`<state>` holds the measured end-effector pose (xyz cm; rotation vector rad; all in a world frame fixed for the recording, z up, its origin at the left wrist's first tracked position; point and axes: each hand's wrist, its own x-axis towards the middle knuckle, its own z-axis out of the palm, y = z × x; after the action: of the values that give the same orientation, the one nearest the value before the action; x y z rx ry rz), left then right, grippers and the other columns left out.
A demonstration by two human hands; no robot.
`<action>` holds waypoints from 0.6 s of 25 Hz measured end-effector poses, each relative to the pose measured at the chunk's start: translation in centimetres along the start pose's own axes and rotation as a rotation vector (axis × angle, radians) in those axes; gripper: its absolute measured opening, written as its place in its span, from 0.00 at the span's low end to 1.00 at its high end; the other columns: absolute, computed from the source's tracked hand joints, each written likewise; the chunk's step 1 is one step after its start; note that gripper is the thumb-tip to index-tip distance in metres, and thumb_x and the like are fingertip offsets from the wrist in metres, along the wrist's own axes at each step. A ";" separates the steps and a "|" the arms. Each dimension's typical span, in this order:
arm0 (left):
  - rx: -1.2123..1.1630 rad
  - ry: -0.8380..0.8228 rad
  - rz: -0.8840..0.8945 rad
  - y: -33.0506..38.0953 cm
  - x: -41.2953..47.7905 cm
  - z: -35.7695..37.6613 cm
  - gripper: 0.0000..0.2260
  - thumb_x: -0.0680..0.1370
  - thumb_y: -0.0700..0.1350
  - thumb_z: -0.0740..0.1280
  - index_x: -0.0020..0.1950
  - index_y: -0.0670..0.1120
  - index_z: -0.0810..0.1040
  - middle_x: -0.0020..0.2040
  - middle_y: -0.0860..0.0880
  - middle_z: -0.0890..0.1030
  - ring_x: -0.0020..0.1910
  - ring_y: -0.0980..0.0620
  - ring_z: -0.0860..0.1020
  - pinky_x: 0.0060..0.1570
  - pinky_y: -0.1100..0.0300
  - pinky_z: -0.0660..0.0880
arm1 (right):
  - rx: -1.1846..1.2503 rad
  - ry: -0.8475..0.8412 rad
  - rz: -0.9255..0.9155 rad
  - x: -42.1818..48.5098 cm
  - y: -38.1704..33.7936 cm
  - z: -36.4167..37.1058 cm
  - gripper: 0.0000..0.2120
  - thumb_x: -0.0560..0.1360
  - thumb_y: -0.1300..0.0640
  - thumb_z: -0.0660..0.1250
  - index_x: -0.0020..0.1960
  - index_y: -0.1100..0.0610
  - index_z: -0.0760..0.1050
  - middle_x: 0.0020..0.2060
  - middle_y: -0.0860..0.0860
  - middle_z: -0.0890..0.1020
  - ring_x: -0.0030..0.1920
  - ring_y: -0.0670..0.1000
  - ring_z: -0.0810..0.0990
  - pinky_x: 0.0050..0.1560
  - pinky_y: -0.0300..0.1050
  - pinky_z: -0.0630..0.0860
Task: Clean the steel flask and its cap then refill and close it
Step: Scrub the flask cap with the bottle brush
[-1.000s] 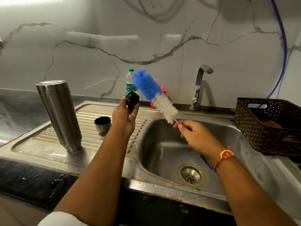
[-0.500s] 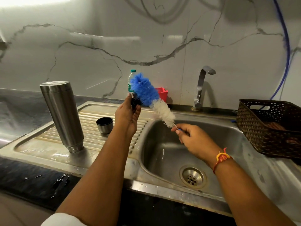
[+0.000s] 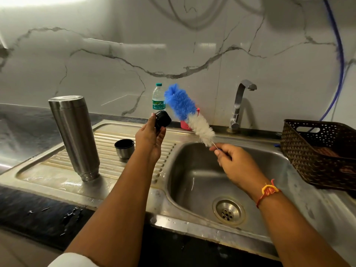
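The steel flask (image 3: 74, 135) stands upside down on the ribbed drainboard (image 3: 107, 162), left of my arms. A small steel cup cap (image 3: 124, 148) sits mouth up beside it. My left hand (image 3: 150, 139) holds a black stopper cap (image 3: 163, 119) up above the drainboard. My right hand (image 3: 234, 162) grips the thin wire handle of a bottle brush (image 3: 189, 114) with blue and white bristles, tilted up and left. The blue tip is just right of the black cap, a small gap apart.
The sink basin (image 3: 202, 182) with its drain (image 3: 228, 211) lies below my right hand. A tap (image 3: 239, 105) stands behind it, shut off. A plastic water bottle (image 3: 159, 99) and a red container (image 3: 185, 124) stand by the wall. A brown basket (image 3: 319, 153) sits at right.
Half a second ago the blue bristles were pressed against the black cap; now the brush has drawn back to the right and the cap shows clear of it.
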<state>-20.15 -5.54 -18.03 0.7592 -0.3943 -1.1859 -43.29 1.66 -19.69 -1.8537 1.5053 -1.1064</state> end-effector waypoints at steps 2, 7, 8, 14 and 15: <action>-0.005 0.008 -0.002 0.0 0.1 -0.1 0.15 0.78 0.50 0.72 0.58 0.41 0.77 0.57 0.37 0.83 0.42 0.50 0.84 0.36 0.65 0.80 | -0.019 -0.011 -0.023 -0.2 -0.2 0.1 0.10 0.82 0.54 0.61 0.57 0.45 0.79 0.40 0.48 0.81 0.43 0.51 0.80 0.44 0.44 0.76; 0.070 -0.075 -0.036 -0.4 -0.5 0.5 0.16 0.78 0.49 0.73 0.59 0.40 0.77 0.54 0.38 0.84 0.38 0.51 0.83 0.39 0.64 0.82 | -0.095 -0.028 -0.008 -0.1 -0.2 0.5 0.10 0.82 0.55 0.61 0.59 0.47 0.79 0.38 0.47 0.80 0.39 0.48 0.78 0.39 0.39 0.74; 0.075 -0.082 -0.035 -0.4 -0.6 0.6 0.15 0.78 0.49 0.73 0.58 0.40 0.78 0.53 0.38 0.84 0.37 0.52 0.83 0.40 0.64 0.82 | -0.098 -0.030 -0.003 -0.1 -0.2 0.4 0.10 0.82 0.55 0.61 0.59 0.47 0.79 0.37 0.46 0.80 0.38 0.47 0.78 0.37 0.38 0.73; 0.043 -0.077 -0.008 -0.2 -0.8 0.4 0.15 0.78 0.49 0.73 0.57 0.40 0.78 0.53 0.38 0.83 0.37 0.52 0.83 0.38 0.64 0.81 | -0.150 -0.049 -0.050 -0.3 -0.2 0.6 0.12 0.82 0.54 0.61 0.62 0.47 0.78 0.41 0.39 0.78 0.40 0.39 0.75 0.38 0.32 0.67; 0.073 -0.100 -0.022 -0.4 -0.9 0.6 0.16 0.78 0.49 0.73 0.57 0.39 0.77 0.53 0.38 0.84 0.37 0.52 0.83 0.38 0.64 0.81 | -0.149 -0.033 -0.047 -0.2 -0.3 0.6 0.12 0.82 0.54 0.61 0.62 0.47 0.78 0.41 0.40 0.78 0.39 0.39 0.74 0.37 0.31 0.66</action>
<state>-21.16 -4.93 -17.82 0.7707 -0.5151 -1.2382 -42.66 1.82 -19.84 -2.0066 1.5702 -1.0037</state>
